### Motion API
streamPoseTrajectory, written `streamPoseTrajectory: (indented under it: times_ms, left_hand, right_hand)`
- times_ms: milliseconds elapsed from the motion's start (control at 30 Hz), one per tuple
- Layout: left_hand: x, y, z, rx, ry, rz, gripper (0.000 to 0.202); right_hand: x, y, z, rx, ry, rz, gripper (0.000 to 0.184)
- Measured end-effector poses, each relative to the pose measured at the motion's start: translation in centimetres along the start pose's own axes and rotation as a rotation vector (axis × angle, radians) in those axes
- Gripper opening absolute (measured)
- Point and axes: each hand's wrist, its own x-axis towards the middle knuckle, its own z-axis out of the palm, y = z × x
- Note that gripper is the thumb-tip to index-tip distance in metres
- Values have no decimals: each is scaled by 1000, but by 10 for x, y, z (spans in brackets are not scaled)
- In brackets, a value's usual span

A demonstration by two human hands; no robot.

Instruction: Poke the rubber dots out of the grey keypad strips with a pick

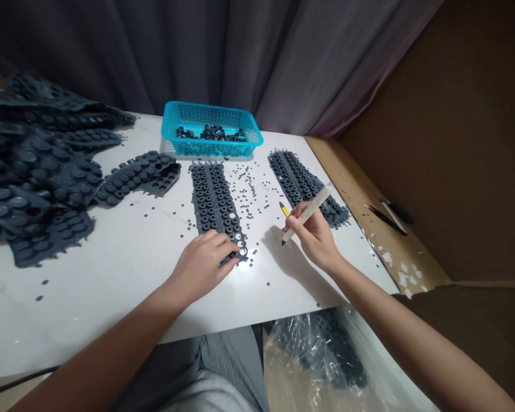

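Note:
My left hand (208, 257) rests on the near end of a dark grey moulded rubber sheet (212, 197), fingers bent over it and thumb at its lower edge. The sheet carries rows of round ring-shaped parts; a few holes at its near right show white. In my right hand (311, 232) is a flat whitish stick (311, 212) with a dark tip, pointing down above the table. A yellow piece with a dark point (284, 209) sticks out beyond the same fingers; whether it joins the stick I cannot tell. Small dark discs (249, 194) lie scattered beside the sheet.
A blue basket (214, 149) holding small dark parts stands at the back. Another moulded sheet (298, 177) lies right, and a heap of sheets (47, 166) fills the left. Black tweezers (386, 220) and white scraps (403, 274) lie on cardboard. Below is a plastic bag (317, 349).

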Motion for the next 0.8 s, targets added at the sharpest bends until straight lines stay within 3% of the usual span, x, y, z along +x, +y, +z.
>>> streamPoseTrajectory:
  times_ms: [100,233,333,400,433,533,600,700,800]
  left_hand:
    - [-1,-1,0,-12,17,-6,12]
    - [0,-1,0,-14,12,-15,11]
    - [0,-1,0,-2,11,-22,12]
    - [0,0,1,8,12,-25,13]
    - [0,0,1,12,14,-24,13]
    - [0,0,2,26,35,-16,12]
    - [0,1,3,31,54,-14,13]
    - [1,1,3,22,59,-23,12]
    - [2,2,2,6,35,-30,12]
  right_hand:
    - [-13,4,14,148,141,151,11]
    - [-31,7,19,38,273,-5,12]
    - [-40,-5,12,-173,110,-102,12]
    - [-41,-20,9,-272,-75,5,5]
    - [-40,-28,10,-276,-104,84,5]
    - [-34,-47,25,-110,-2,321,16]
    - [-32,-50,42,27,-15,403,16]
    - [-34,-42,64,75,27,399,8]
    - [-39,-30,74,76,110,362,13]
